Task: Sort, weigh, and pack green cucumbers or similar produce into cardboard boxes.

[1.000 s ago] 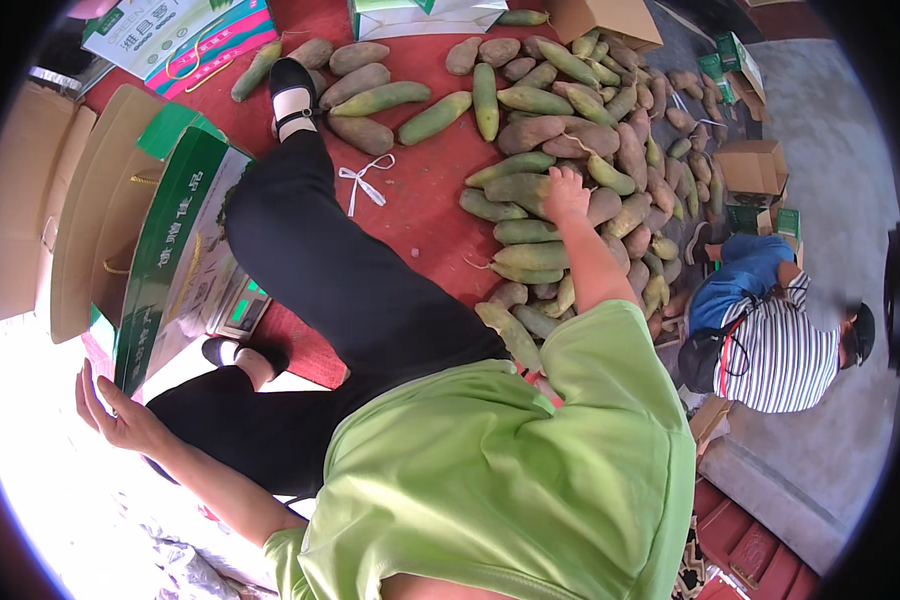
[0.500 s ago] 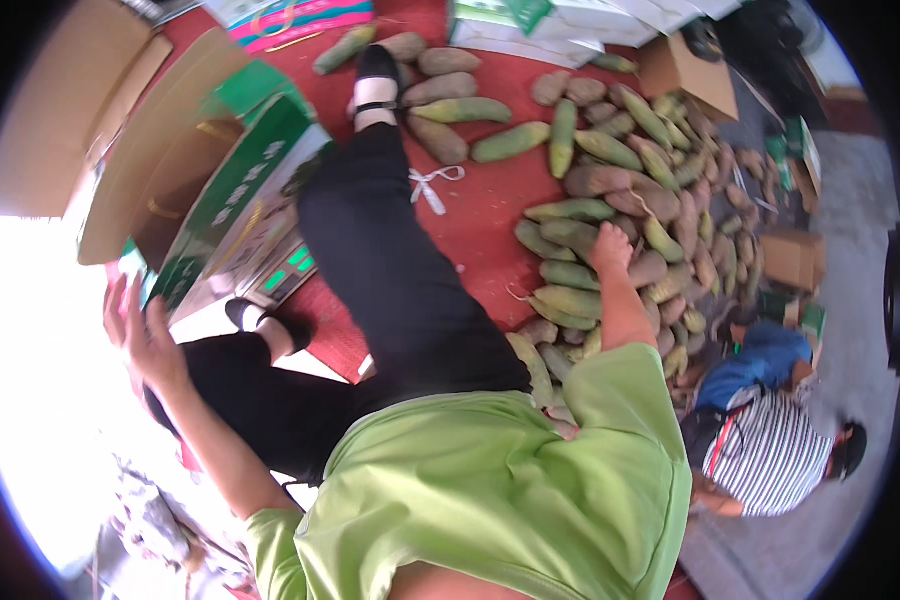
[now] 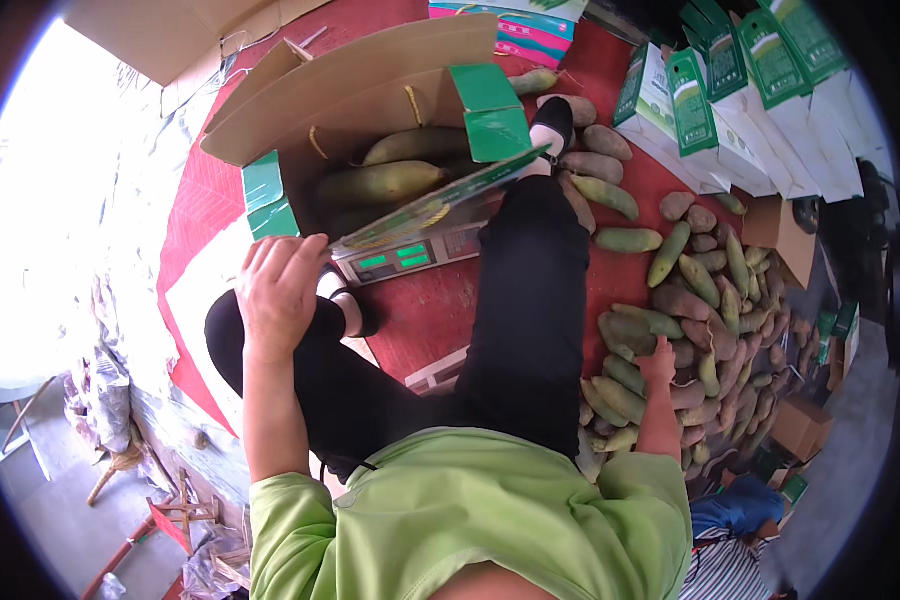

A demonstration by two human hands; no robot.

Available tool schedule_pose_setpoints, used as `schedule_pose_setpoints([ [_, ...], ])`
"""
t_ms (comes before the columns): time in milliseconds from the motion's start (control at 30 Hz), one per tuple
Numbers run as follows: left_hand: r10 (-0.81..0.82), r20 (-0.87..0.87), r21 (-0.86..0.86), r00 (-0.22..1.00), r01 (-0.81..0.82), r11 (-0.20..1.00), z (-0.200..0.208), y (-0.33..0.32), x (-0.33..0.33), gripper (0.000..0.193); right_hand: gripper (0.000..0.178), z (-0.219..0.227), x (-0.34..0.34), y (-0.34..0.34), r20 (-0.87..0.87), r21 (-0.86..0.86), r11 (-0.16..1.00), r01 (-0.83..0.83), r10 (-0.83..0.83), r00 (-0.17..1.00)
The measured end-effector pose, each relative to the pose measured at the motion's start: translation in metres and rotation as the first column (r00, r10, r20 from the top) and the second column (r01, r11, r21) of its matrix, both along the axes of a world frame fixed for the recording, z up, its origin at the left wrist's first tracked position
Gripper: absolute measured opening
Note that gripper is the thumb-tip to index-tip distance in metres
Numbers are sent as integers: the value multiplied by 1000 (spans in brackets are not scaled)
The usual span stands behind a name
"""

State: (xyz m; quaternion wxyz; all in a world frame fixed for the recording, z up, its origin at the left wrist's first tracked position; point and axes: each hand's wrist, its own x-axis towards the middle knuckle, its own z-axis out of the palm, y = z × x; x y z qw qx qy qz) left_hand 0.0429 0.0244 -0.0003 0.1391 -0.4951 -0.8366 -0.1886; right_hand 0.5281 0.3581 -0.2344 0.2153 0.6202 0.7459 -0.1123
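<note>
An open carton with green flaps stands on a weighing scale with lit green displays. Long green radishes lie inside it, partly hidden by the front flap. My left hand is at the carton's near left corner, fingers curled at the flap edge. To the right, my right hand reaches into a large pile of radishes, green and brownish. Its fingers are closed against a green radish at the pile's left side; the fingertips are partly hidden.
White-and-green cartons stand at the far right, beside a plain brown box. Loose radishes lie on the red mat near my foot. Another person in a striped shirt is at the lower right. Wooden sticks lie lower left.
My view has turned left, so the carton and its contents show more fully. My left hand was spread beside the carton and is now curled at its corner. My right hand stays at the pile.
</note>
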Motion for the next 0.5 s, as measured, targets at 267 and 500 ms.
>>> schedule_pose_setpoints([
  [267, -47, 42, 9, 998, 46, 999, 7, -5, -7, 21, 59, 73, -117, 34, -652, 205, 977, -63, 184, 735],
  [500, -42, 112, 60, 993, 36, 998, 5, -1, -7, 18, 59, 240, -270, 31, -659, 561, 774, -293, 632, 409],
])
